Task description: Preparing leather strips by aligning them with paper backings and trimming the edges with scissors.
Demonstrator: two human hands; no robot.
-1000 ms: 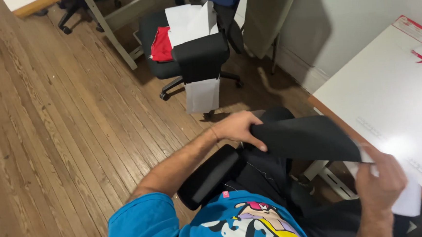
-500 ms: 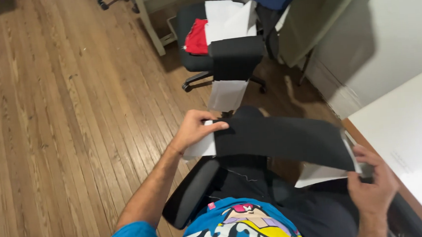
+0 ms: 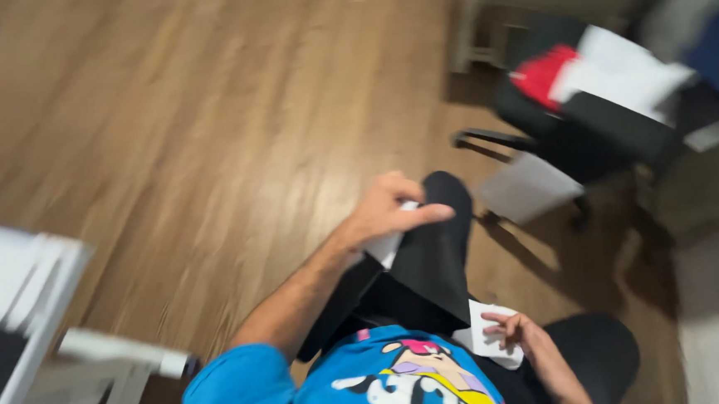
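The left hand's fingers (image 3: 427, 215) are curling around the top edge of a black sheet (image 3: 434, 260), thumb stretched out across its front, so they are clamping on that sheet together with a white sheet (image 3: 385, 246) that is peeking out just beneath the palm. The left hand (image 3: 389, 210) is holding the upper end up above the lap, forearm running down toward the blue sleeve. Lower down, the right hand's fingers (image 3: 500, 328) are bending over a white corner of paper (image 3: 486, 336), pinching it against the lower end of the black sheet; the right hand (image 3: 521, 333) is sitting close to the body, just beside the blue printed shirt (image 3: 362, 385). The black sheet is hanging between the two hands, running from the upper grip down to the lap, over dark trousers (image 3: 593, 354).

Further out, the wooden floor (image 3: 205, 120) is spreading across most of the view, and everything is smearing with blur. To the upper right, a black office chair (image 3: 596, 125) is standing well apart from the hands, carrying a red piece (image 3: 545, 74) and a white sheet of its own (image 3: 618, 70), while another pale sheet (image 3: 529, 187) is hanging from its front, down by the chair's base. A pale desk leg (image 3: 465, 21) is showing behind the chair. At the lower left, a white frame (image 3: 57, 287) is cutting into view, too blurred to tell what it belongs to.
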